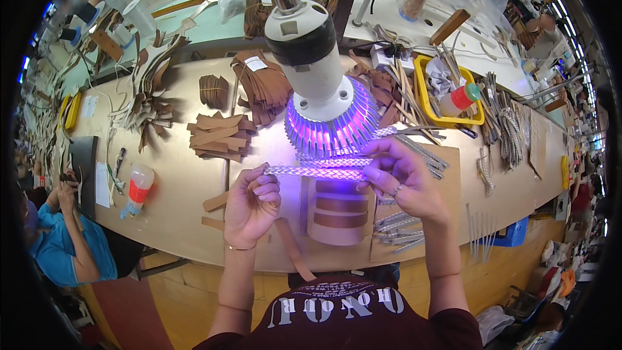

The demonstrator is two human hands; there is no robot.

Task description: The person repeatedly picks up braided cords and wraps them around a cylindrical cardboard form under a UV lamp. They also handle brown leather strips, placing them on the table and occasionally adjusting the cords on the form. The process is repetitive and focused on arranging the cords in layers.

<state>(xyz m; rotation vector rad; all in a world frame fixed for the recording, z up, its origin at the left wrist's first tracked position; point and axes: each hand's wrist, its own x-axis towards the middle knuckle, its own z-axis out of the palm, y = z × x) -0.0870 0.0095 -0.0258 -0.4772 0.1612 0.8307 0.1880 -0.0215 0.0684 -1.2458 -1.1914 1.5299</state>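
Observation:
A pale braided strap (pixel 314 172) stretches level between my two hands under a lamp (pixel 332 123) that glows purple. My left hand (pixel 254 204) pinches the strap's left end between thumb and fingers. At its right end my right hand (pixel 405 181), wearing a ring, grips it with thumb and fingertips. A second braided length shows just behind the first, by the right fingers; whether that hand holds it too I cannot tell. Below the strap stands a pale rounded block (pixel 337 234) with brown strips (pixel 341 206) across it.
More braided straps (pixel 396 228) lie right of the block. Brown leather strips (pixel 222 136) are stacked behind my left hand. A yellow basket (pixel 479 116) holds a red-labelled bottle; another bottle (pixel 139 185) stands left. A co-worker in a blue shirt (pixel 65 246) sits at the far left.

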